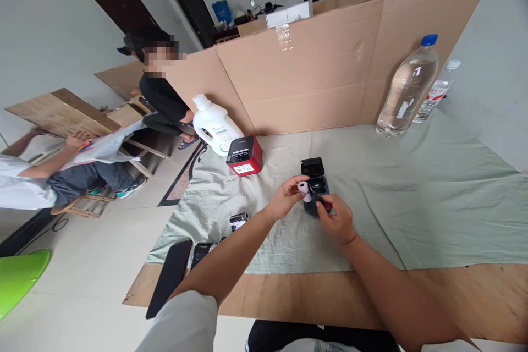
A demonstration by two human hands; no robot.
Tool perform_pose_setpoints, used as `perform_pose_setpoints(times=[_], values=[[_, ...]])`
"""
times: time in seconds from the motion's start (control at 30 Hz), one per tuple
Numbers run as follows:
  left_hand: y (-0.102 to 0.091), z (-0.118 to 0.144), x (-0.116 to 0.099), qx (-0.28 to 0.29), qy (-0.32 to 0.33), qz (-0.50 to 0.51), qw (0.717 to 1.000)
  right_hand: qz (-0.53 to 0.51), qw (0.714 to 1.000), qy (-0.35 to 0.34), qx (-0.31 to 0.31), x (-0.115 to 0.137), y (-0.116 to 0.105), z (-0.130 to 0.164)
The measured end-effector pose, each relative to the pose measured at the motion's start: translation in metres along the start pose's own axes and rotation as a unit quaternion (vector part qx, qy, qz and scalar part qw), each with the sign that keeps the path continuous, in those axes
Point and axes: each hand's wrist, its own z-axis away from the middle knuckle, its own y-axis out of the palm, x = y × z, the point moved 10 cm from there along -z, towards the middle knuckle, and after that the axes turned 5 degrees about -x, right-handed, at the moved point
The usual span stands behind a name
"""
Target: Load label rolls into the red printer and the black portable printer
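Note:
My left hand (287, 198) pinches a small roll (303, 186) with a pale, hollow core facing me. A dark strip (315, 196) comes off the roll, and the fingers of my right hand (337, 219) are closed on its loose end. Just beneath and behind both hands stands a small black device (317, 182), its lid (312, 166) raised; it looks like a portable printer. My fingers and the strip hide part of its front. Left of my forearm lies another roll (239, 221) with a shiny dark wrapping.
A red and black box (245, 156) stands by a white jug (216, 124). Two water bottles (408, 91) lean near the cardboard wall (313, 77). A dark phone-like slab (170, 278) and a black packet (201, 253) lie front left. Other people (165, 93) sit at left.

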Motion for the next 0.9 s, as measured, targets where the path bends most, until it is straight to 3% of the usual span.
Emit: perform_pose_setpoints(times=[0.13,0.27,0.37,0.47,0.6,0.9], values=[[0.005,-0.027,0.003,-0.001,0.008,-0.156,0.988,0.003,0.991,0.134,-0.002,-0.03,0.002,0.005],[0.026,-0.049,0.004,0.055,0.037,-0.373,0.926,0.038,0.985,0.155,0.064,-0.041,0.014,0.006],[0.038,-0.055,0.004,0.082,0.067,-0.476,0.873,0.086,0.984,0.131,0.089,-0.041,0.018,0.005],[0.037,-0.056,0.006,0.074,0.062,-0.516,0.851,0.141,0.981,0.088,0.101,-0.035,0.02,0.005],[0.03,-0.055,0.008,0.051,0.034,-0.536,0.842,0.205,0.972,0.04,0.108,-0.029,0.022,0.005],[0.031,-0.056,0.002,0.06,0.09,-0.527,0.843,0.168,0.978,-0.036,0.119,-0.014,0.026,0.003]])
